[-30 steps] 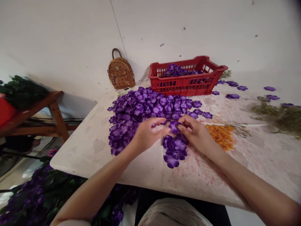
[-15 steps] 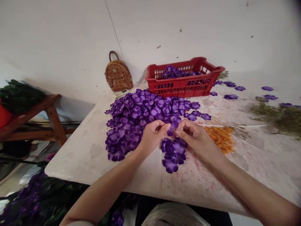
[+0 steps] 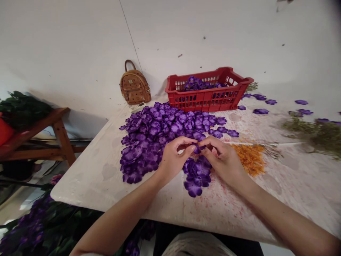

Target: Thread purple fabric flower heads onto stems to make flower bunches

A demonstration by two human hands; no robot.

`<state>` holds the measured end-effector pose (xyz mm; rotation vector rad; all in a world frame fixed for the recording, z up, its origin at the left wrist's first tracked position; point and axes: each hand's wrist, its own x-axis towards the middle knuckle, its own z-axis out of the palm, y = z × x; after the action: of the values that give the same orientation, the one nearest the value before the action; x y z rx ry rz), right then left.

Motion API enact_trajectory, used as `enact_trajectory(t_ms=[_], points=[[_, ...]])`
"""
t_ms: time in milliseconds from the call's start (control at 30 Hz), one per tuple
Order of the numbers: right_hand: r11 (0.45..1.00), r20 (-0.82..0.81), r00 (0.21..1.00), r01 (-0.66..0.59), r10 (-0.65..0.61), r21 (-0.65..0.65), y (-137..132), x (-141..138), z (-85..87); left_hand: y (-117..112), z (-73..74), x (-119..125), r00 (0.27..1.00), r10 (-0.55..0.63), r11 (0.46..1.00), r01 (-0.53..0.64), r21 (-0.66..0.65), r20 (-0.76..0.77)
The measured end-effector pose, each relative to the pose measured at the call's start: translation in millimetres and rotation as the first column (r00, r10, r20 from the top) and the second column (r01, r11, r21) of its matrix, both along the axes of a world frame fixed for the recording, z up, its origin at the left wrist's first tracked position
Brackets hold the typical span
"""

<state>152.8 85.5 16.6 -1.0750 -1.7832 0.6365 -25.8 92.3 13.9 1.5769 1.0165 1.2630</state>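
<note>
Between my fingertips is one purple fabric flower, pinched from both sides over the table. My left hand grips its left edge with thumb and forefinger, and my right hand holds its right edge the same way. Part of the flower is covered by my fingers. Just below my hands lies a small cluster of purple flowers. A large heap of purple flowers spreads to the left and behind. Right of my right hand sits a pile of orange-yellow flower centres.
A red plastic crate holding purple flowers stands at the back against the wall. Beside it is a brown mini backpack. Green stems lie at the right. To the left, a wooden bench carries dark foliage.
The flower between my hands has turned and folded; before, its face hung flatter and more visible. My fingertips have come closer together around it. The view has shifted very slightly.
</note>
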Motion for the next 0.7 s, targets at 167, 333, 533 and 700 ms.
enact_trajectory(t_ms=[167, 333, 533, 700], points=[[1.000, 0.019, 0.999, 0.030, -0.030, -0.004, -0.3, -2.2, -1.0, -1.5, 1.1, 1.1, 0.999, 0.023, 0.999, -0.023, -0.027, 0.030], [0.999, 0.026, 0.999, 0.043, -0.043, 0.006, -1.8, -3.9, -0.5, -2.4, -1.1, 2.3, 0.997, 0.072, 0.992, -0.072, -0.104, -0.004], [0.998, 0.014, 0.999, 0.047, -0.047, 0.031, -6.9, -8.8, 2.9, -3.9, 4.8, 3.4, 0.997, 0.053, 0.990, -0.059, -0.130, -0.053], [0.999, -0.026, 0.999, 0.033, -0.032, 0.029, -7.3, -8.3, 4.8, -4.4, 5.4, 4.5, 1.000, 0.014, 0.983, -0.017, -0.184, -0.014]])
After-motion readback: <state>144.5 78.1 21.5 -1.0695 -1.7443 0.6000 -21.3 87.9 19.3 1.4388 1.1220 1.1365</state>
